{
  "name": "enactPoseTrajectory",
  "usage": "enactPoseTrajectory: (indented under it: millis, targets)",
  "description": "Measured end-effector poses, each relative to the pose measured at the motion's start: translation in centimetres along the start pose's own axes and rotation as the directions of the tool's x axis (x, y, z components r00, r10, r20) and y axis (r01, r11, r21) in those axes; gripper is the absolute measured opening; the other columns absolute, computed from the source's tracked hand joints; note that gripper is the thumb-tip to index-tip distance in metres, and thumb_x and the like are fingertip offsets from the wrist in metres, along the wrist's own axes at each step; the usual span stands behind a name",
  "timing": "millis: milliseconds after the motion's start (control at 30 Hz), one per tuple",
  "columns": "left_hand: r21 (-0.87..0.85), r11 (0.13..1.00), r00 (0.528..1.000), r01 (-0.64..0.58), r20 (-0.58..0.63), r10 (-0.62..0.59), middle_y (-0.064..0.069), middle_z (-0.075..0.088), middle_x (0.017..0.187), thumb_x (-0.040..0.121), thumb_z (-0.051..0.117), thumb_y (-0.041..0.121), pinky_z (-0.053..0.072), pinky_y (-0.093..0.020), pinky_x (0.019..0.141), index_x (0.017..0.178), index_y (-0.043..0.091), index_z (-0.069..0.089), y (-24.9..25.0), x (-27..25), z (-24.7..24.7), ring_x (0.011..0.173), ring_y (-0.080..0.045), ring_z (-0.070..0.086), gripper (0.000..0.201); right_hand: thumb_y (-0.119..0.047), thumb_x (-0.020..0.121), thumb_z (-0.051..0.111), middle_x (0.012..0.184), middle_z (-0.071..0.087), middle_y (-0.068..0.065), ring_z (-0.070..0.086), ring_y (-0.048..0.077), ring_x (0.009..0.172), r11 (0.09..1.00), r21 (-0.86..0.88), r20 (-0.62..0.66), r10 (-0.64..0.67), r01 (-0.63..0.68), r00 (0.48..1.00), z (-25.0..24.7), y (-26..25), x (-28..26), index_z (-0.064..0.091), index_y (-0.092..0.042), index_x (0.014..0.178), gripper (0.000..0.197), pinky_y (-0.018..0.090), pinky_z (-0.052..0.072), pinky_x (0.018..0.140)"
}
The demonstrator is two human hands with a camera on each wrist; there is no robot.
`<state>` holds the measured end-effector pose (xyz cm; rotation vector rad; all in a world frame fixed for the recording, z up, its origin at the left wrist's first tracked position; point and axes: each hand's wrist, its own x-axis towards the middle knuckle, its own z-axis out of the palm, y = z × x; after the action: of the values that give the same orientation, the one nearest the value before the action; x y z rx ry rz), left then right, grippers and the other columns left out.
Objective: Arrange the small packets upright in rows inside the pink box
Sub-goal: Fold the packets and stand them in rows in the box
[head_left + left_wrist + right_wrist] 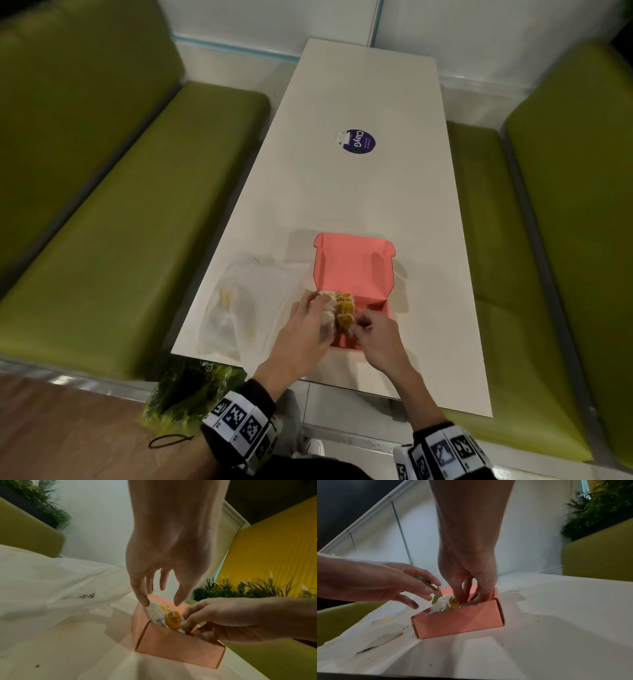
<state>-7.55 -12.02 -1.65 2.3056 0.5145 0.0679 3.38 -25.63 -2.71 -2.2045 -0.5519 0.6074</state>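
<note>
The pink box (375,303) sits open near the table's front edge, its lid (352,263) folded back. Small clear-wrapped packets (344,306) with yellow contents stand in rows in its left part. My left hand (322,301) lies over the left row, straight fingers touching a white-wrapped packet (157,614). My right hand (356,323) reaches in from the right and pinches the nearest yellow packet (174,620) in the second row. In the right wrist view my right hand's fingertips (462,599) are down inside the box (458,622), beside crumpled white wrapping (442,603).
A clear plastic bag (236,308) holding a few more packets lies left of the box on the white table (359,192). A round purple sticker (358,141) is further back. Green benches (137,222) flank the table on both sides.
</note>
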Motion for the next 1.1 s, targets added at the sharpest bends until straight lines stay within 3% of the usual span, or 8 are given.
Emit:
enactPoseTrajectory:
  millis: [133,333,400,533,667,800,900,1100]
  targets:
    - [0.06,0.998,1.0,0.03,-0.003,-0.03,-0.003,0.039,0.142,0.095,0.056,0.025,0.053,-0.043,0.089,0.14,0.021,0.035,-0.6,0.2,1.2,0.118,-0.027,0.049,0.05,-0.005,0.086,0.067,0.079,0.07,0.006,0.065,0.026,0.071,0.993,0.044,-0.049,0.11,-0.108,0.993,1.0,0.3,1.0,0.068,-0.009,0.08,0.007,0.03,0.051,0.065]
    - [0.099,0.994,0.999,0.042,0.023,-0.044,-0.004,0.04,0.141,0.093,0.059,0.023,0.054,-0.044,0.085,0.137,0.024,0.03,-0.8,0.3,1.7,0.114,-0.027,0.052,0.052,0.002,0.088,0.063,0.084,0.066,0.007,0.067,0.023,0.068,0.954,0.212,-0.11,0.238,-0.211,0.965,1.1,0.4,1.4,0.065,-0.014,0.08,0.018,0.016,0.051,0.054]
    - [0.118,0.992,0.998,0.048,0.029,-0.052,-0.003,0.038,0.144,0.093,0.06,0.023,0.055,-0.044,0.086,0.137,0.023,0.031,-0.8,0.3,1.8,0.115,-0.026,0.051,0.053,0.002,0.088,0.064,0.082,0.066,0.006,0.068,0.023,0.071,0.958,0.198,-0.119,0.235,-0.209,0.965,1.3,0.2,1.5,0.065,-0.014,0.081,0.018,0.017,0.053,0.056]
    - [0.127,0.991,0.998,0.049,0.039,-0.055,-0.003,0.035,0.148,0.092,0.06,0.021,0.054,-0.045,0.087,0.138,0.023,0.031,-0.9,0.3,1.7,0.118,-0.027,0.05,0.055,-0.003,0.085,0.068,0.078,0.067,0.004,0.068,0.021,0.073,0.971,0.143,-0.143,0.212,-0.192,0.967,1.6,-0.2,1.4,0.063,-0.015,0.082,0.013,0.032,0.059,0.068]
    - [0.147,0.988,0.998,0.054,0.031,-0.059,-0.002,0.034,0.148,0.092,0.062,0.022,0.055,-0.041,0.085,0.138,0.024,0.029,-0.8,0.2,1.7,0.119,-0.025,0.049,0.057,-0.013,0.088,0.068,0.083,0.063,0.001,0.062,0.017,0.077,0.992,-0.021,-0.192,0.121,-0.127,0.974,1.1,-0.3,0.6,0.057,-0.016,0.089,0.011,0.03,0.051,0.07]
    - [0.164,0.985,0.998,0.045,0.036,-0.051,-0.001,0.032,0.15,0.09,0.063,0.019,0.055,-0.038,0.084,0.14,0.022,0.03,-0.6,0.1,1.4,0.123,-0.025,0.048,0.06,-0.011,0.086,0.07,0.078,0.061,0.001,0.061,0.018,0.072,0.992,-0.05,-0.166,0.102,-0.112,0.981,1.3,-0.5,0.0,0.054,-0.015,0.081,0.017,0.032,0.052,0.065]
    - [0.168,0.985,0.998,0.045,0.037,-0.052,-0.002,0.03,0.152,0.09,0.062,0.018,0.055,-0.037,0.083,0.14,0.022,0.03,-0.4,0.0,1.3,0.126,-0.025,0.047,0.059,-0.01,0.087,0.069,0.078,0.063,-0.001,0.061,0.014,0.071,0.995,-0.033,-0.144,0.093,-0.099,0.985,1.8,-0.6,0.2,0.059,-0.012,0.081,0.012,0.023,0.048,0.064]
    - [0.168,0.986,0.999,0.019,0.038,-0.026,-0.002,0.029,0.153,0.09,0.063,0.017,0.052,-0.035,0.086,0.141,0.023,0.031,-0.4,-0.1,1.3,0.128,-0.023,0.044,0.061,-0.011,0.087,0.066,0.073,0.06,-0.004,0.06,0.018,0.069,0.994,-0.06,-0.221,0.074,-0.089,0.972,2.5,-0.9,0.9,0.059,-0.013,0.077,0.013,0.041,0.054,0.07]
